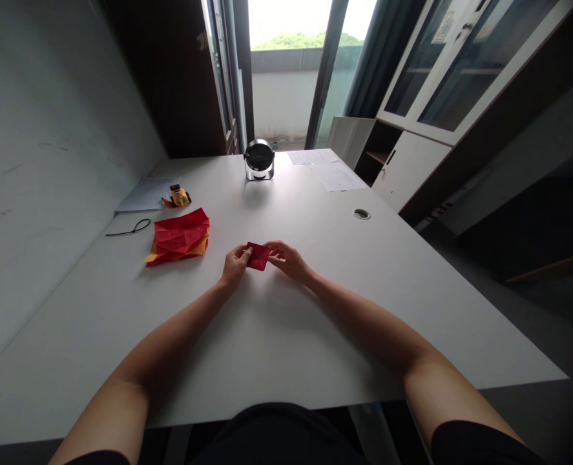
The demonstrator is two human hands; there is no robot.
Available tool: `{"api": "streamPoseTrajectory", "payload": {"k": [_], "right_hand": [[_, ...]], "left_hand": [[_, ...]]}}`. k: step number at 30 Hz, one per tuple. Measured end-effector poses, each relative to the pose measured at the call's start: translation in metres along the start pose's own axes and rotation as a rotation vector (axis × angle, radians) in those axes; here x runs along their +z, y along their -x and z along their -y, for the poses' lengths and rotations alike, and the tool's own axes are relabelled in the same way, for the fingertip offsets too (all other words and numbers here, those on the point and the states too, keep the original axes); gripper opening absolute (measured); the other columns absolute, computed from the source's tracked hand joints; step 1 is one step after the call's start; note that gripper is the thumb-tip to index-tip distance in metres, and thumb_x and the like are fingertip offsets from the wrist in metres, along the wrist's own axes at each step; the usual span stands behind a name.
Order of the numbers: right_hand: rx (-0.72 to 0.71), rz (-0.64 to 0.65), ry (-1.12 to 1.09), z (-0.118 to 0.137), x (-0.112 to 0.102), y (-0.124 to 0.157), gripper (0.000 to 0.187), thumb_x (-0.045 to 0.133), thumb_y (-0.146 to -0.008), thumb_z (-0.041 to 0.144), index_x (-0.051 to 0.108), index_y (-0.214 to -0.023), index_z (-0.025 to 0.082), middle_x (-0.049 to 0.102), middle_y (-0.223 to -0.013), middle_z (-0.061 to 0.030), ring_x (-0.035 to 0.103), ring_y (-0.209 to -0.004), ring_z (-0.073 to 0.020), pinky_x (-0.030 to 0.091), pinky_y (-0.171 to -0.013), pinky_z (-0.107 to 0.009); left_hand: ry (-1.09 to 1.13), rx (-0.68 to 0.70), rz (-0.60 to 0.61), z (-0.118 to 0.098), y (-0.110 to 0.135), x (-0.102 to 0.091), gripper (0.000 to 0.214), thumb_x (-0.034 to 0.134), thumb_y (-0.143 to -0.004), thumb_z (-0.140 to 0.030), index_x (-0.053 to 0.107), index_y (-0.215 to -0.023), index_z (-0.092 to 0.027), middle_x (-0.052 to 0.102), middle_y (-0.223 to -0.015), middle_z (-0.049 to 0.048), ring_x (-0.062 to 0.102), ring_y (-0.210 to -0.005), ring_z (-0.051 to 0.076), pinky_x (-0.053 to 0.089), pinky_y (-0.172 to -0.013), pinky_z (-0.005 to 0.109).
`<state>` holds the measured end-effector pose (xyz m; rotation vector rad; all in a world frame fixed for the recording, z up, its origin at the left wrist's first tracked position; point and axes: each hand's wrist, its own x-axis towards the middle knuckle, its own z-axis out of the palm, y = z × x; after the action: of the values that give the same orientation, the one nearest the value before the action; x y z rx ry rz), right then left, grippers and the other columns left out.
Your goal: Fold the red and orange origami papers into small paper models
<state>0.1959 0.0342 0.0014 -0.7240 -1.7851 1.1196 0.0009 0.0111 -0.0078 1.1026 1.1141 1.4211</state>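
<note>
A small folded piece of red paper (pixel 259 258) is between my two hands, over the middle of the white table. My left hand (pixel 234 265) pinches its left side, with the thumb lying on top. At the right edge, the bent fingers of my right hand (pixel 288 259) grip the paper; their exact contact is partly hidden. Left of my hands lies a stack of creased red paper sheets (pixel 182 234), with orange-yellow sheets showing at its edges.
A round black fan-like device (pixel 260 157) on a metal stand is at the back. At the left are a yellow toy-like object (pixel 179 195), a black cable tie (pixel 134 228) and white papers (pixel 145 194). More papers (pixel 339 176) and a cable hole (pixel 362 214) are at the right.
</note>
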Motion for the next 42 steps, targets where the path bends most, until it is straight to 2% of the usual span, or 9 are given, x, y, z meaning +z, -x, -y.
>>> {"api": "streamPoseTrajectory", "payload": {"k": [4, 9, 18, 22, 25, 27, 31, 36, 42], "right_hand": [[-0.049, 0.073, 0.047, 0.004, -0.001, 0.002, 0.024, 0.063, -0.09, 0.034, 0.071, -0.109, 0.023, 0.07, -0.11, -0.0082, 0.067, -0.093, -0.0191, 0.054, -0.077, -0.032], [-0.078, 0.147, 0.063, 0.003, 0.0, 0.003, 0.026, 0.065, -0.088, 0.031, 0.073, -0.112, 0.025, 0.069, -0.112, -0.0092, 0.067, -0.093, -0.0194, 0.056, -0.079, -0.033], [-0.06, 0.15, 0.085, -0.004, 0.0, 0.003, 0.025, 0.068, -0.087, 0.034, 0.074, -0.108, 0.023, 0.069, -0.111, -0.0098, 0.067, -0.088, -0.0193, 0.055, -0.077, -0.033], [-0.038, 0.085, 0.081, -0.006, -0.001, 0.002, 0.023, 0.064, -0.089, 0.037, 0.075, -0.102, 0.022, 0.07, -0.104, -0.0083, 0.067, -0.086, -0.0193, 0.054, -0.074, -0.032], [0.0, 0.026, 0.086, -0.008, -0.001, 0.001, 0.025, 0.063, -0.09, 0.041, 0.075, -0.1, 0.022, 0.071, -0.1, -0.0079, 0.067, -0.084, -0.0192, 0.054, -0.073, -0.032], [0.018, 0.004, 0.095, -0.009, -0.001, 0.0, 0.026, 0.063, -0.09, 0.043, 0.075, -0.099, 0.021, 0.071, -0.1, -0.008, 0.067, -0.084, -0.0192, 0.054, -0.073, -0.032], [0.036, -0.022, 0.129, -0.008, 0.0, 0.0, 0.025, 0.064, -0.088, 0.043, 0.075, -0.094, 0.021, 0.072, -0.097, -0.0074, 0.066, -0.083, -0.0188, 0.053, -0.073, -0.031], [0.072, -0.061, 0.169, -0.006, 0.001, 0.001, 0.021, 0.062, -0.088, 0.038, 0.074, -0.09, 0.021, 0.074, -0.086, -0.0035, 0.065, -0.076, -0.0172, 0.05, -0.072, -0.03], [0.096, -0.146, 0.179, -0.001, -0.001, 0.001, 0.025, 0.062, -0.088, 0.043, 0.074, -0.09, 0.021, 0.075, -0.082, -0.0036, 0.066, -0.075, -0.0186, 0.051, -0.074, -0.031]], "left_hand": [[-0.024, -0.016, 0.047, -0.004, 0.001, 0.0, 0.037, 0.067, -0.083, -0.052, 0.07, -0.088, -0.015, 0.069, -0.08, 0.0035, 0.062, -0.07, 0.015, 0.052, -0.067, 0.026], [-0.085, 0.004, 0.079, -0.007, 0.003, 0.0, 0.039, 0.063, -0.087, -0.052, 0.068, -0.077, -0.015, 0.063, -0.069, 0.0012, 0.056, -0.063, 0.012, 0.045, -0.059, 0.023], [-0.139, -0.026, 0.106, -0.005, 0.002, -0.001, 0.032, 0.059, -0.088, -0.044, 0.072, -0.079, -0.015, 0.068, -0.072, 0.0022, 0.06, -0.067, 0.014, 0.046, -0.062, 0.024], [-0.08, -0.059, 0.123, -0.005, 0.0, -0.001, 0.034, 0.057, -0.084, -0.03, 0.072, -0.11, -0.014, 0.074, -0.092, 0.006, 0.067, -0.079, 0.017, 0.052, -0.071, 0.027], [-0.048, -0.075, 0.143, -0.006, 0.002, 0.0, 0.048, 0.058, -0.083, -0.029, 0.058, -0.129, -0.015, 0.072, -0.09, 0.0051, 0.066, -0.071, 0.015, 0.052, -0.065, 0.026], [-0.023, -0.065, 0.147, -0.006, 0.004, 0.002, 0.049, 0.06, -0.083, -0.03, 0.051, -0.129, -0.016, 0.071, -0.088, 0.0046, 0.067, -0.068, 0.015, 0.054, -0.064, 0.027], [0.0, -0.034, 0.122, -0.002, 0.004, 0.003, 0.039, 0.065, -0.082, -0.035, 0.047, -0.112, -0.019, 0.071, -0.085, 0.0031, 0.069, -0.067, 0.016, 0.057, -0.067, 0.031], [-0.079, -0.002, 0.107, 0.001, 0.005, 0.003, 0.03, 0.063, -0.084, -0.041, 0.054, -0.102, -0.019, 0.071, -0.084, 0.0039, 0.07, -0.07, 0.019, 0.058, -0.068, 0.033], [-0.149, 0.083, 0.066, -0.004, 0.01, 0.004, 0.036, 0.057, -0.09, -0.037, 0.051, -0.122, -0.021, 0.073, -0.09, 0.0049, 0.071, -0.076, 0.019, 0.056, -0.07, 0.032]]}}
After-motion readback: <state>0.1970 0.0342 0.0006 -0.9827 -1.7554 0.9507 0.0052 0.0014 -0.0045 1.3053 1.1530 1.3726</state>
